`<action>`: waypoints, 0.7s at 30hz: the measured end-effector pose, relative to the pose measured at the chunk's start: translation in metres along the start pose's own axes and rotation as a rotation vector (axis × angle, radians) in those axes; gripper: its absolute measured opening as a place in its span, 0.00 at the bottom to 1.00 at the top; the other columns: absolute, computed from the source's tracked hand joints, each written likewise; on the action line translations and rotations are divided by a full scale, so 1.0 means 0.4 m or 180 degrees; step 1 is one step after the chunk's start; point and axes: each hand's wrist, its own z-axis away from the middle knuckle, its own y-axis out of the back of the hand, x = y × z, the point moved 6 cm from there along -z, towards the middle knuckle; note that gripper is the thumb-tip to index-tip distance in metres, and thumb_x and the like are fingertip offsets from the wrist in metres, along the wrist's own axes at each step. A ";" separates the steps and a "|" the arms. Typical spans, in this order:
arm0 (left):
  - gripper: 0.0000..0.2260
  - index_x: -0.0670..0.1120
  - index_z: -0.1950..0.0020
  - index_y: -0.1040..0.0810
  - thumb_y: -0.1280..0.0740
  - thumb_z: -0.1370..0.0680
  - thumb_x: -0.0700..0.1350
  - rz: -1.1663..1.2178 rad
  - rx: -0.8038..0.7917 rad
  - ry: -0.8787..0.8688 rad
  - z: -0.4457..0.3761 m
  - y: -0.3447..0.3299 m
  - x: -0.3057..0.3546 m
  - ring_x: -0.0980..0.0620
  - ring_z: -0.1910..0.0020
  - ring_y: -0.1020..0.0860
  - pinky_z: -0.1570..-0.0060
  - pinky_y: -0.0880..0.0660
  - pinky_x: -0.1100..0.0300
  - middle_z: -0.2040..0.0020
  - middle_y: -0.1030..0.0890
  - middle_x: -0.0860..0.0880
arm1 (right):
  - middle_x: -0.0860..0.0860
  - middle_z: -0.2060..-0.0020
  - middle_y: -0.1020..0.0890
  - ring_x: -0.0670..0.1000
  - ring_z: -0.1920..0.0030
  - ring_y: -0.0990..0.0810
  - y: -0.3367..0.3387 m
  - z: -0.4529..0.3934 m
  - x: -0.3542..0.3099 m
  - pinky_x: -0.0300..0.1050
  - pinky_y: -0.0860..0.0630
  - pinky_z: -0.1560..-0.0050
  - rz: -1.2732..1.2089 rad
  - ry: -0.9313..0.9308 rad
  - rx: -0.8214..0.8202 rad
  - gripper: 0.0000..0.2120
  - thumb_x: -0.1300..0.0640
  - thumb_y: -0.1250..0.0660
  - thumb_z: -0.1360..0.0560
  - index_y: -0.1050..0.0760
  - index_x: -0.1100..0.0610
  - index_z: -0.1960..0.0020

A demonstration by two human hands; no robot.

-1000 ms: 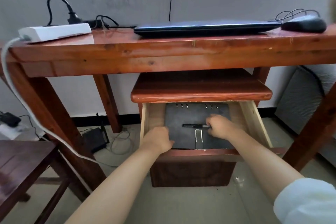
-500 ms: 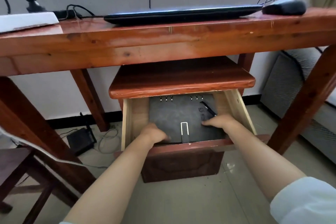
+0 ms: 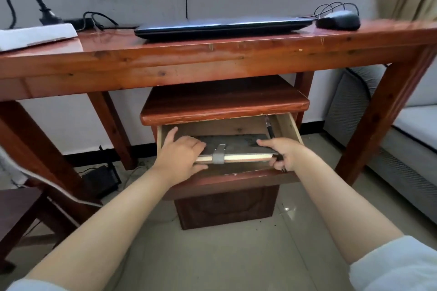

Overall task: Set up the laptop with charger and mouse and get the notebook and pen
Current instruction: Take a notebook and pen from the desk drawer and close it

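A dark grey notebook point(image 3: 234, 145) with a grey strap is tilted up inside the open wooden drawer point(image 3: 292, 129), its white page edge facing me. My left hand point(image 3: 182, 153) grips its left end and my right hand point(image 3: 282, 152) grips its right front corner. A black pen point(image 3: 270, 129) lies in the drawer along the right wall, behind my right hand. On the desk point(image 3: 212, 54) above lie a closed dark laptop point(image 3: 222, 26), a black mouse point(image 3: 338, 21) with a coiled cable, and a white power strip point(image 3: 35, 35) with a black plug.
The drawer belongs to a small red-brown cabinet point(image 3: 224, 99) under the desk. A dark wooden chair point(image 3: 21, 205) stands at lower left, a grey sofa point(image 3: 413, 130) at right. A black router point(image 3: 101, 178) and cables lie on the tiled floor by the wall.
The notebook lay flat in the drawer; both hands have now lifted its front edge. The pen slid off the cover to the drawer's right side. The view dropped lower.
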 end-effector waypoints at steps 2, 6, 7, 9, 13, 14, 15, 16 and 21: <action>0.20 0.42 0.39 0.23 0.31 0.26 0.52 -0.0332 0.0201 -0.0602 0.032 0.044 0.046 0.49 0.44 0.20 0.41 0.26 0.54 0.43 0.18 0.45 | 0.56 0.71 0.29 0.43 0.92 0.38 -0.009 0.035 0.001 0.25 0.44 0.91 0.0066 -0.0006 -0.0109 0.14 0.55 0.34 0.23 0.34 0.60 0.63; 0.15 0.38 0.56 0.16 0.21 0.37 0.46 -0.0168 0.0939 -0.0928 0.128 0.119 0.084 0.48 0.67 0.15 0.72 0.19 0.62 0.63 0.13 0.44 | 0.53 0.73 0.32 0.42 0.90 0.41 -0.018 0.110 -0.030 0.26 0.46 0.90 0.0539 0.0327 -0.0224 0.14 0.55 0.36 0.23 0.34 0.59 0.64; 0.12 0.38 0.56 0.16 0.25 0.33 0.46 -0.0182 0.1114 -0.0948 0.148 0.139 0.087 0.48 0.67 0.15 0.71 0.20 0.62 0.63 0.13 0.44 | 0.52 0.75 0.33 0.42 0.90 0.41 -0.019 0.128 -0.039 0.26 0.47 0.89 0.0589 0.0451 -0.0268 0.15 0.54 0.36 0.23 0.34 0.58 0.65; 0.14 0.38 0.54 0.17 0.36 0.28 0.46 -0.0246 0.1269 -0.0885 0.180 0.179 0.084 0.48 0.65 0.15 0.68 0.20 0.62 0.61 0.13 0.44 | 0.51 0.78 0.33 0.42 0.88 0.40 -0.020 0.161 -0.051 0.26 0.47 0.87 0.0544 0.0697 -0.0313 0.16 0.54 0.35 0.23 0.34 0.58 0.67; 0.11 0.37 0.51 0.17 0.32 0.30 0.41 -0.0729 0.1537 -0.0887 0.210 0.239 0.065 0.46 0.60 0.14 0.65 0.18 0.58 0.57 0.13 0.43 | 0.48 0.82 0.26 0.42 0.85 0.33 -0.030 0.199 -0.080 0.27 0.44 0.85 0.0347 0.1129 -0.0289 0.14 0.52 0.32 0.26 0.30 0.56 0.67; 0.11 0.37 0.51 0.17 0.31 0.31 0.40 -0.0782 0.1533 -0.0875 0.204 0.248 0.057 0.46 0.59 0.14 0.65 0.18 0.57 0.57 0.13 0.42 | 0.47 0.80 0.25 0.41 0.86 0.31 -0.036 0.199 -0.092 0.26 0.43 0.86 0.0282 0.1207 -0.0292 0.13 0.51 0.32 0.26 0.30 0.56 0.65; 0.12 0.36 0.52 0.17 0.30 0.33 0.38 -0.0823 0.1505 -0.0844 0.190 0.250 0.048 0.45 0.60 0.14 0.65 0.18 0.56 0.57 0.13 0.41 | 0.48 0.77 0.24 0.41 0.86 0.30 -0.043 0.197 -0.105 0.26 0.41 0.87 0.0216 0.1262 -0.0281 0.12 0.52 0.32 0.26 0.29 0.56 0.64; 0.12 0.35 0.52 0.17 0.30 0.35 0.35 -0.0867 0.1446 -0.0784 0.167 0.252 0.038 0.43 0.60 0.14 0.66 0.17 0.55 0.58 0.13 0.39 | 0.49 0.72 0.25 0.42 0.84 0.28 -0.049 0.190 -0.124 0.27 0.39 0.87 0.0170 0.1304 -0.0215 0.12 0.52 0.33 0.25 0.29 0.56 0.63; 0.20 0.33 0.29 0.39 0.43 0.21 0.34 -0.0680 0.0350 0.0044 0.029 0.161 -0.020 0.40 0.30 0.33 0.31 0.34 0.51 0.29 0.34 0.34 | 0.62 0.54 0.20 0.60 0.55 0.22 -0.003 0.183 -0.172 0.46 0.26 0.58 0.1602 0.2047 0.1593 0.15 0.56 0.44 0.20 0.25 0.65 0.46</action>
